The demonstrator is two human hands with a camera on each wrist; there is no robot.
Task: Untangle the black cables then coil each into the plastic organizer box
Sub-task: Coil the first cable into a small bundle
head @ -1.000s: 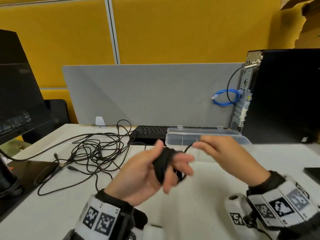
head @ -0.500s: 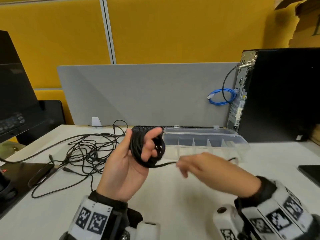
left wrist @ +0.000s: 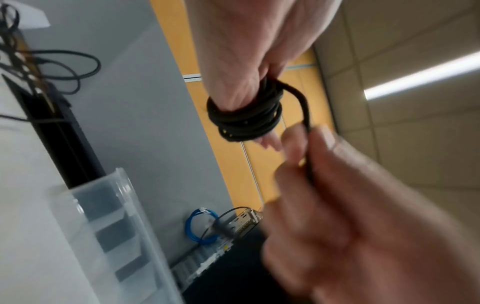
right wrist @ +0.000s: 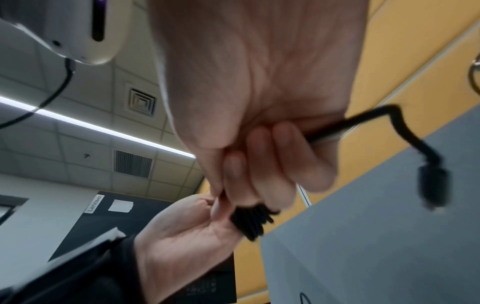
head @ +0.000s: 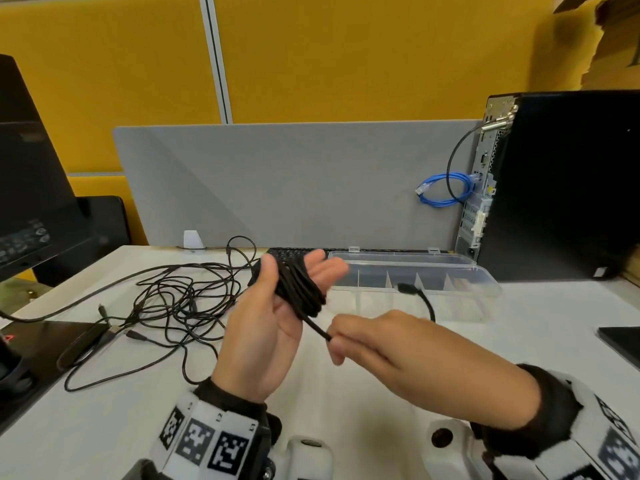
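Observation:
A black cable coil (head: 301, 289) is wound round the straight fingers of my left hand (head: 296, 273), which is raised palm-up above the desk. The coil (left wrist: 246, 119) shows the same way in the left wrist view. My right hand (head: 334, 339) pinches the cable's loose tail just below the coil (right wrist: 250, 222). Behind that hand the tail arcs up to a free plug (head: 407, 289), blurred in the right wrist view (right wrist: 433, 185). The clear plastic organizer box (head: 485, 284) stands open behind my hands, its compartments bare. A tangle of thin black cables (head: 173, 303) lies to the left.
A black keyboard (head: 287, 252) lies against the grey partition (head: 294, 185), behind the box. At the right stands a black PC tower (head: 568, 185) with a blue cable (head: 443, 188) hanging from it. A monitor (head: 31, 185) and its black base (head: 41, 341) fill the left side.
My left hand turned palm-up and straightened its fingers inside the coil. My right hand swung down from beside the box to in front of the coil, carrying the tail round.

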